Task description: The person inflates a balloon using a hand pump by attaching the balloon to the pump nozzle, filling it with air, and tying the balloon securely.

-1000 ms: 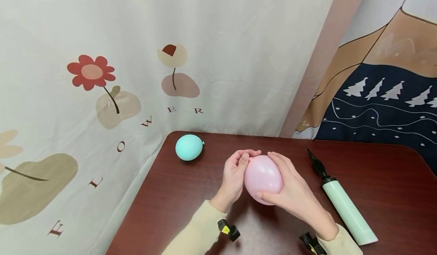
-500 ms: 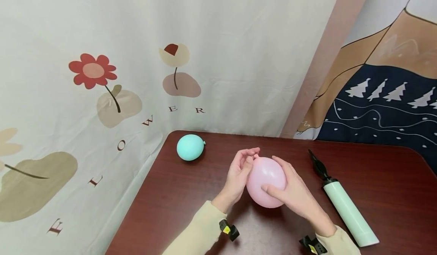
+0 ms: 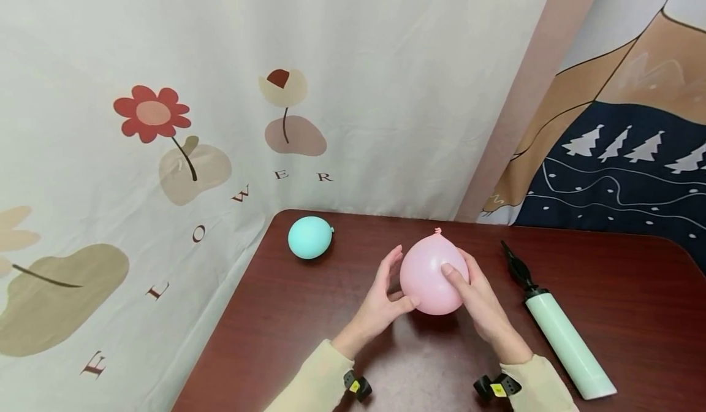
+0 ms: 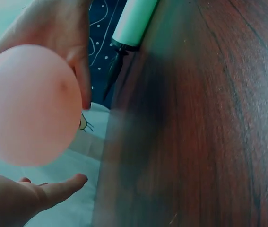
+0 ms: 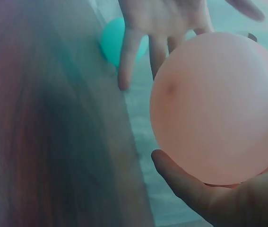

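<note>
A round pink balloon [image 3: 431,274] with its tied neck pointing away stands between both hands, over the table. My right hand [image 3: 485,305] grips its right side, thumb across the near face and fingers behind. My left hand [image 3: 382,298] is spread beside the left side, its thumb tip right at the balloon's lower edge. In the left wrist view that left hand [image 4: 30,196] lies under the balloon [image 4: 30,106] with fingers straight. The right wrist view shows the left fingers extended beyond the balloon [image 5: 219,109], and the right thumb [image 5: 183,182] against it.
A turquoise balloon [image 3: 311,238] lies at the table's back left corner. To the right rests a pale green hand pump [image 3: 570,344] with a black nozzle [image 3: 518,269]. A printed curtain [image 3: 386,93] hangs behind the brown table [image 3: 265,332].
The left hand has let go of the balloon's neck and its fingers have spread beside it. The balloon has turned, its neck swinging from upper left to pointing away.
</note>
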{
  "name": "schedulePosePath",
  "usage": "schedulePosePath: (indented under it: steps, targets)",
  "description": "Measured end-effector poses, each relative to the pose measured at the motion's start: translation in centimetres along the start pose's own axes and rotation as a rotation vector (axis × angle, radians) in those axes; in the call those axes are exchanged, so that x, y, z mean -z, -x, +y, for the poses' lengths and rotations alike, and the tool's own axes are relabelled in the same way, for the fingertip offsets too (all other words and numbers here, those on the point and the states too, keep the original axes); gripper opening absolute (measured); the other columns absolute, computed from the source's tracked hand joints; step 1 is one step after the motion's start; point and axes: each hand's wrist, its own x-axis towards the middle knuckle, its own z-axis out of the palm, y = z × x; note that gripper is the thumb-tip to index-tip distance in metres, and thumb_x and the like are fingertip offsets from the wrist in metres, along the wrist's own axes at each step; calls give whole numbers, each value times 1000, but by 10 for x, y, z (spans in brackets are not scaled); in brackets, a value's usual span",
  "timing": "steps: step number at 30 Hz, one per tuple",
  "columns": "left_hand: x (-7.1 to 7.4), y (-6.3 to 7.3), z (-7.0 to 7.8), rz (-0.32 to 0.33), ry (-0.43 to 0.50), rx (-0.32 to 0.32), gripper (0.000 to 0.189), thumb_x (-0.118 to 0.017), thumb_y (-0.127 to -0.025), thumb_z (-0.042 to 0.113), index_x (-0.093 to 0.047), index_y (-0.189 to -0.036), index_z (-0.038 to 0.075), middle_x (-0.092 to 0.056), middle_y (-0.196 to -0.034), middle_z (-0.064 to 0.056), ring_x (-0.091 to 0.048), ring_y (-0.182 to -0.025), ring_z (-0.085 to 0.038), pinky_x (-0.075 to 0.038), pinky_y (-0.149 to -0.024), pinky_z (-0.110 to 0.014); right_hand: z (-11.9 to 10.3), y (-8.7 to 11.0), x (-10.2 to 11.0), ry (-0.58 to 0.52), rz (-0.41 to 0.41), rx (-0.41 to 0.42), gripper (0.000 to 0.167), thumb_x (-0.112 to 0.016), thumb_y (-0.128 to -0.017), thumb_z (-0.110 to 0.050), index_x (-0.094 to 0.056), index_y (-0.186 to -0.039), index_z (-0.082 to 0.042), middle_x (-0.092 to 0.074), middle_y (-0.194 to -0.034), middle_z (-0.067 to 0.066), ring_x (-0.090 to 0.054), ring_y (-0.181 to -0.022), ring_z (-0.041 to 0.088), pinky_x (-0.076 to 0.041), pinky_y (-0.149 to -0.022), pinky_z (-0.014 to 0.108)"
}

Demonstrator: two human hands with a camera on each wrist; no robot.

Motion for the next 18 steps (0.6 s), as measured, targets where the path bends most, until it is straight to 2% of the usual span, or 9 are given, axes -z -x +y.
schedulePosePath:
  steps: [3,5,7,10,12,14,18]
  targets:
    - [-4,1,-1,30,-23,35,97,-82,-87,25,-23,-163,28,-29,-163,-2,-49,-135,-30,-53,-100,-41,2,-2,-8,-22,0,-13,67,-56,-106,-36,-29,-159,-6,-36,-158,19,-43,-137,36,-47,-105,49]
    - [-6,1,-1,53,-30,53,97,-82,-86,24,-24,-163,26,-32,-161,0,-52,-129,-27,-55,-95,-34,3,-2,-12,-27,-5,-22,67,-56,-106,-37,-28,-159,-6,-36,-158,18,-44,-137,36,-46,-106,49]
    - [-7,1,-3,78,-43,60,96,-83,-86,24,-25,-162,24,-35,-159,-1,-53,-128,-26,-55,-93,-33,3,-3,-14,-39,-19,-34,68,-55,-106,-38,-26,-160,-7,-34,-159,19,-43,-137,37,-46,-107,51]
    - [-4,0,-4,132,-73,57,93,-82,-86,23,-27,-161,21,-36,-159,-4,-51,-130,-29,-53,-97,-41,2,-2,-10,-25,-34,-42,70,-50,-108,-41,-20,-162,-8,-28,-163,21,-37,-144,39,-40,-112,58]
    - [3,-3,-6,195,-146,47,92,-83,-85,25,-31,-160,20,-39,-158,-6,-51,-132,-31,-51,-101,-49,2,-1,-5,1,-31,-38,72,-48,-108,-44,-18,-164,-8,-24,-166,21,-33,-148,41,-35,-114,63]
    - [12,-8,-7,273,-263,55,93,-84,-83,30,-33,-160,21,-41,-156,-6,-51,-132,-32,-48,-103,-56,1,1,1,60,-10,-18,73,-47,-108,-46,-18,-164,-9,-24,-166,21,-30,-150,41,-33,-115,65]
    - [39,-23,-10,410,-501,106,97,-85,-78,38,-35,-160,25,-42,-152,-6,-54,-129,-33,-47,-103,-59,1,6,10,189,46,38,71,-48,-109,-47,-21,-163,-9,-28,-165,19,-31,-150,41,-34,-115,63]
